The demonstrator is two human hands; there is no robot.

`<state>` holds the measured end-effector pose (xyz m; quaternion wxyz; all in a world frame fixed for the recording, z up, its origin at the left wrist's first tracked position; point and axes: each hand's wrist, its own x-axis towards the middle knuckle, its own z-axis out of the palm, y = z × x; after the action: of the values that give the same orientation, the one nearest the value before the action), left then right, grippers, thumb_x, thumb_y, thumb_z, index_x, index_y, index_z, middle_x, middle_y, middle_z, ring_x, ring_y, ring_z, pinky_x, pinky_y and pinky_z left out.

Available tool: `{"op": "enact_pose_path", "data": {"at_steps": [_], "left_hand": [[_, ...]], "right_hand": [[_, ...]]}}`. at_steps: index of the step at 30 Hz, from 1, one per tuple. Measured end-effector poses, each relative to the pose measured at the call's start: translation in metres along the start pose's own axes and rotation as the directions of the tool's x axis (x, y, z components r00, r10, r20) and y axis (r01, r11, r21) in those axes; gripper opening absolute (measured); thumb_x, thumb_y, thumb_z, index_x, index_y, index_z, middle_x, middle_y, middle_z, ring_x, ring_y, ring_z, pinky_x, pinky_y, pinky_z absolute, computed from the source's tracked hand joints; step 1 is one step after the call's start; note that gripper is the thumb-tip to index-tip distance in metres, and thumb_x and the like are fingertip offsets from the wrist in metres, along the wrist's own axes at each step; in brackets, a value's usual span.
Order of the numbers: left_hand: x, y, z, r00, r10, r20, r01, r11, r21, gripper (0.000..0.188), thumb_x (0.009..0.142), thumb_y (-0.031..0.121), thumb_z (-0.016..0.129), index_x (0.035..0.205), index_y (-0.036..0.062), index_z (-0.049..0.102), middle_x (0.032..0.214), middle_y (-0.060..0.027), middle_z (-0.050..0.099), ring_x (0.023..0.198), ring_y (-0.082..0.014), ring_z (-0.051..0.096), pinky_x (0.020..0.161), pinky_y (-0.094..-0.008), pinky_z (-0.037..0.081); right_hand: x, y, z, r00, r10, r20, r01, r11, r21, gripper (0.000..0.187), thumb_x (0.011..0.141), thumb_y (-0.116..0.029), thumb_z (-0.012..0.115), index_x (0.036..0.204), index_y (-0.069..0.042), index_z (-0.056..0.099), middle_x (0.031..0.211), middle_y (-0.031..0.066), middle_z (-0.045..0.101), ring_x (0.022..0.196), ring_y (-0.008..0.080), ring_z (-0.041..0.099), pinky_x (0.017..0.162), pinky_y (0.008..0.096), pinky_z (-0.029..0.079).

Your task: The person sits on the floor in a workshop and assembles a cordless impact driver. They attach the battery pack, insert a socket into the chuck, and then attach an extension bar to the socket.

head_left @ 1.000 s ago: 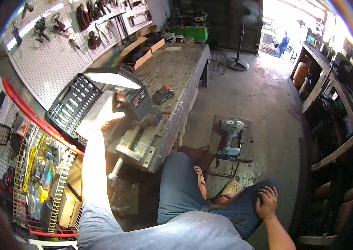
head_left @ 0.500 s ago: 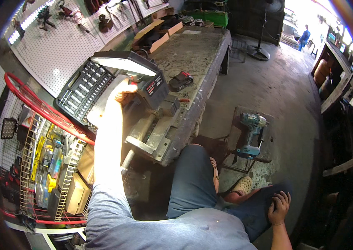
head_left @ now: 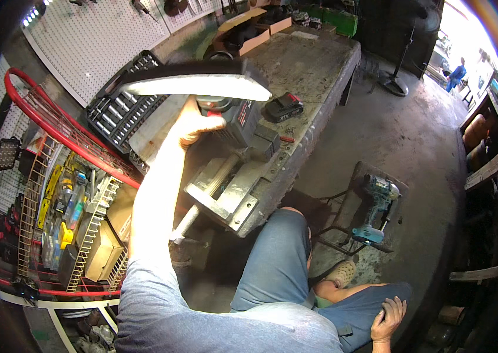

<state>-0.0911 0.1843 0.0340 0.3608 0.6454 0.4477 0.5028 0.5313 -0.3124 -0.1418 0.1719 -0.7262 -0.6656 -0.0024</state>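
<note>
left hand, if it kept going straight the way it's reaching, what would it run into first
The left hand already grips the lit work light by its base. Pushed further along the forearm's line, it would likely meet the black socket set case or the pegboard wall behind; depth is unclear.

Vise point(head_left: 231, 191) and battery point(head_left: 282, 107) beside lamp point(head_left: 199, 82)

A white pegboard wall point(head_left: 93, 35) is running along the far left, above a worn grey metal tabletop point(head_left: 314, 65). A red wire rack cart point(head_left: 55, 194) is standing at the near left. Stained grey concrete floor point(head_left: 414, 141) is stretching right, and daylight is pouring in through the far-right doorway point(head_left: 458, 41).
</note>
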Motion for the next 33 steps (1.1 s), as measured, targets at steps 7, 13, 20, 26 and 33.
{"op": "enact_pose_path", "data": {"at_steps": [7,13,20,26,33], "left_hand": [[-0.053,-0.023,-0.036,0.995,-0.078,-0.06,0.081,0.996,0.049,0.1,0.07,0.026,0.105,0.153,0.0003,0.054,0.135,-0.0107,0.069,0.128,-0.024,0.064,0.11,-0.0408,0.053],[-0.069,-0.03,-0.047,0.989,-0.149,-0.017,0.149,0.989,0.023,0.086,0.075,0.029,0.102,0.145,0.0012,0.061,0.131,-0.0107,0.071,0.123,-0.0236,0.066,0.108,-0.0406,0.054],[-0.049,-0.026,-0.037,0.981,-0.163,0.1,0.162,0.987,0.016,0.07,0.08,0.032,0.1,0.136,0.0021,0.07,0.126,-0.0107,0.074,0.118,-0.023,0.068,0.106,-0.0404,0.056],[-0.018,0.016,0.023,0.977,-0.142,0.161,0.125,0.986,0.108,0.057,0.085,0.035,0.098,0.128,0.003,0.078,0.122,-0.0106,0.077,0.114,-0.0226,0.071,0.104,-0.0402,0.057],[-0.006,0.046,0.073,0.965,0.094,-0.245,-0.02,0.957,0.288,0.046,0.088,0.03,0.097,0.121,0.0024,0.081,0.116,-0.0068,0.081,0.107,-0.0187,0.074,0.101,-0.0356,0.056]], "right_hand": [[0.01,0.005,0.0,0.996,0.009,0.085,-0.005,0.999,-0.048,0.025,0.09,-0.017,0.059,0.102,0.001,0.072,0.12,0.0178,0.074,0.135,0.045,0.06,0.129,0.0681,0.028],[0.03,-0.006,-0.006,0.994,-0.081,0.075,0.082,0.996,-0.016,0.024,0.093,-0.016,0.058,0.106,0.0,0.069,0.12,0.0181,0.072,0.133,0.0457,0.061,0.128,0.0667,0.031],[0.049,-0.026,-0.022,0.986,-0.147,0.078,0.153,0.986,-0.069,0.029,0.092,-0.016,0.065,0.117,-0.006,0.077,0.131,0.0127,0.077,0.136,0.0382,0.064,0.126,0.0615,0.037],[0.039,-0.02,-0.006,0.994,-0.089,0.06,0.09,0.996,-0.01,0.023,0.089,-0.015,0.061,0.104,-0.001,0.072,0.119,0.0173,0.075,0.131,0.0449,0.063,0.127,0.0656,0.032],[0.029,-0.016,-0.011,0.999,-0.034,-0.035,0.035,0.999,0.039,0.021,0.081,-0.012,0.071,0.101,-0.008,0.078,0.119,0.0092,0.079,0.129,0.0357,0.067,0.125,0.058,0.038]]}}
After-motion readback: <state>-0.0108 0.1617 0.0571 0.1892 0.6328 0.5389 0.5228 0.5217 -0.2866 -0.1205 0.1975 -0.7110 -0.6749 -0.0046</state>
